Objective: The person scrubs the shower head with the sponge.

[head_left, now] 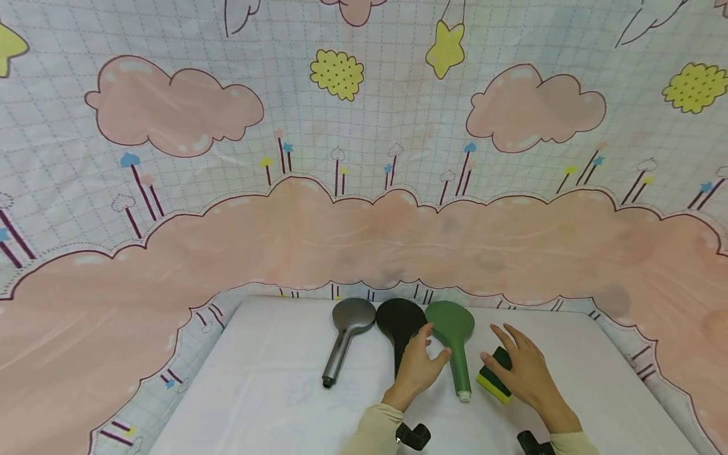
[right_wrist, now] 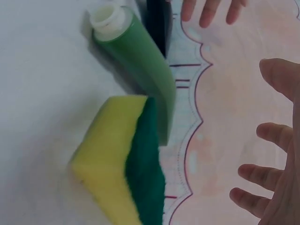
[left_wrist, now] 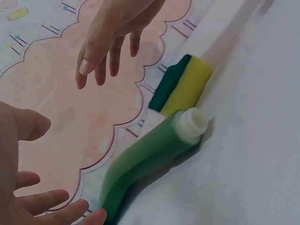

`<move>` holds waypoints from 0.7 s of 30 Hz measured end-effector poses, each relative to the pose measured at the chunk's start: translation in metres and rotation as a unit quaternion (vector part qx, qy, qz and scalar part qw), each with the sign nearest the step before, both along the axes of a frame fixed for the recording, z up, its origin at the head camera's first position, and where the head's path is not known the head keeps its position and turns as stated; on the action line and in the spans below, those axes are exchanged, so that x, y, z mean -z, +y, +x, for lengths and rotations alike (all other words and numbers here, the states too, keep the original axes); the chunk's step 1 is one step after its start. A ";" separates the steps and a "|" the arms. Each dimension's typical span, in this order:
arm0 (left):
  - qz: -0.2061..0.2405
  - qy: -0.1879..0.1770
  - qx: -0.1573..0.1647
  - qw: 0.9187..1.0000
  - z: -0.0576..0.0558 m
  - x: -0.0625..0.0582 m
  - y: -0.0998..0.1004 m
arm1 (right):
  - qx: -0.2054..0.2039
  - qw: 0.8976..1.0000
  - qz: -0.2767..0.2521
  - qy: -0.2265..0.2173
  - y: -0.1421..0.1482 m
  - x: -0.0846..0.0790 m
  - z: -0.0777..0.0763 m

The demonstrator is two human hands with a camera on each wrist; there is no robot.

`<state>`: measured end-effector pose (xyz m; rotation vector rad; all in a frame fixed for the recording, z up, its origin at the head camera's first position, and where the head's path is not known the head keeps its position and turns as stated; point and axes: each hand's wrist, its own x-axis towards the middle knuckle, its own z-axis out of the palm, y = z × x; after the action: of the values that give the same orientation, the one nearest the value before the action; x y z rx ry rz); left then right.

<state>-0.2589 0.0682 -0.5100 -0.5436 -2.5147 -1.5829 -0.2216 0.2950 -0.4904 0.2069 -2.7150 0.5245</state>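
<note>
Three handheld shower heads lie in a row on the white table: a grey one (head_left: 354, 316), a black one (head_left: 400, 319) and a green one (head_left: 452, 321). My left hand (head_left: 419, 368) hovers over the black handle and beside the green head, fingers spread, holding nothing. It hides part of the black handle. To the right, my right hand (head_left: 526, 366) is held with fingers apart by a yellow sponge (right_wrist: 110, 154) with a dark green scouring side. That sponge rests on the table beside the green handle (left_wrist: 140, 150), whose end has a white threaded connector (right_wrist: 108, 21).
The white tabletop (head_left: 256, 366) ends at the back against a patterned cloth (head_left: 364, 240) with pink clouds and yellow stars. Black wrist straps (head_left: 413, 436) and light sleeves (head_left: 372, 433) show at the bottom.
</note>
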 end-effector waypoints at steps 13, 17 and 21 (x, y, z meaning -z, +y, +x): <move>0.039 -0.102 -0.014 0.994 0.000 0.028 0.031 | 0.013 0.997 -0.051 -0.049 0.014 0.012 0.012; 0.036 -0.115 -0.020 0.992 0.000 0.030 0.034 | 0.012 0.996 -0.066 -0.053 0.017 0.015 0.012; 0.045 -0.129 -0.010 0.991 -0.001 0.032 0.038 | 0.018 0.996 -0.070 -0.061 0.020 0.017 0.013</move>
<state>-0.2595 0.1063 -0.5419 -0.3188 -2.5991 -1.8553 -0.2081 0.3151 -0.5071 0.0903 -2.7796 0.7358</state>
